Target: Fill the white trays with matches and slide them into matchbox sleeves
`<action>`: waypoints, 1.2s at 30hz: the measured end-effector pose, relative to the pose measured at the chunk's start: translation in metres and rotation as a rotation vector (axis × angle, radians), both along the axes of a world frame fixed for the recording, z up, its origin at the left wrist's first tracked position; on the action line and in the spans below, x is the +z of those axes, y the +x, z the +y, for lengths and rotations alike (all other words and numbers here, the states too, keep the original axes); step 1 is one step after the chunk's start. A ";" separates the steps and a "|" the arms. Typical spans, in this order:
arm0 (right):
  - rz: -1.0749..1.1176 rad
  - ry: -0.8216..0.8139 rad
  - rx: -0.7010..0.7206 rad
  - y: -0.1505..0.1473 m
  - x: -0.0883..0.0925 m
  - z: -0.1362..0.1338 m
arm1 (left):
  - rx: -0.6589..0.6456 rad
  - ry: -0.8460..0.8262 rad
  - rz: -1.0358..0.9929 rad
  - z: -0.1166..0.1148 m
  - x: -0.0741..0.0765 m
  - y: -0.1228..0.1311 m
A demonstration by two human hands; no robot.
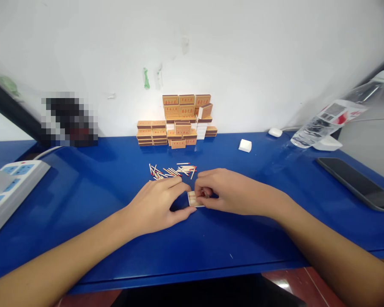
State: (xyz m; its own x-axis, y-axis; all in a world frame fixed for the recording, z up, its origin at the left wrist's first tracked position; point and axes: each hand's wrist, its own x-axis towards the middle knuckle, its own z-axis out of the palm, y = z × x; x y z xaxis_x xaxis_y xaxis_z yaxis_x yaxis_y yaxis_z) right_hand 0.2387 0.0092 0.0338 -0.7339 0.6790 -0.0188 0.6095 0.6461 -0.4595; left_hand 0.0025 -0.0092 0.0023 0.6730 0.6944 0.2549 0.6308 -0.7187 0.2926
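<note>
A small white matchbox tray (192, 198) with matches in it lies on the blue tabletop between my hands. My left hand (161, 204) grips its left end, thumb at the near edge and fingers at the far edge. Bent over the right part of the tray is my right hand (220, 189), its fingers closed in a pinch among the match heads. What those fingertips hold, if anything, is hidden. Just beyond my hands, loose red-tipped matches (173, 171) are scattered in a pile, partly covered by my left hand.
Stacked matchboxes (182, 119) stand against the wall. A white piece (245, 145) lies right of them, near a white earphone case (275, 132). At the right are a tilted plastic bottle (333, 115) and a phone (358, 181); a power strip (19, 187) is at left.
</note>
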 end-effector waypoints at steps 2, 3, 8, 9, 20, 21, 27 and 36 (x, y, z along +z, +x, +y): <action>0.010 -0.004 0.011 0.001 0.000 0.001 | -0.003 0.006 0.007 0.000 0.000 0.000; 0.016 -0.008 0.020 0.002 0.000 0.002 | -0.004 0.007 0.011 0.000 0.000 -0.001; 0.084 0.016 0.028 0.004 -0.001 0.007 | -0.016 -0.003 0.013 0.000 0.000 -0.002; 0.112 0.044 0.006 0.004 -0.003 0.010 | -0.019 -0.005 0.011 0.000 0.001 -0.002; 0.162 0.232 -0.210 -0.009 -0.028 0.050 | -0.033 -0.009 0.021 -0.002 0.000 -0.002; 0.151 0.221 -0.212 -0.011 -0.027 0.052 | -0.032 -0.007 0.023 -0.002 0.000 -0.002; 0.090 0.147 -0.210 -0.010 -0.022 0.053 | -0.026 -0.001 0.023 -0.002 0.001 -0.001; 0.125 0.141 -0.135 -0.006 -0.024 0.056 | -0.028 0.011 0.015 -0.002 0.000 -0.001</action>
State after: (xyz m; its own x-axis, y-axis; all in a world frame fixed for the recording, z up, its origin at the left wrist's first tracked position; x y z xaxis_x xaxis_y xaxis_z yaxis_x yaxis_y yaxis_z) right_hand 0.2332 0.0650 0.0095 -0.6268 0.7607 0.1687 0.6386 0.6256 -0.4482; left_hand 0.0019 -0.0108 0.0025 0.6961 0.6723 0.2520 0.6146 -0.7394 0.2749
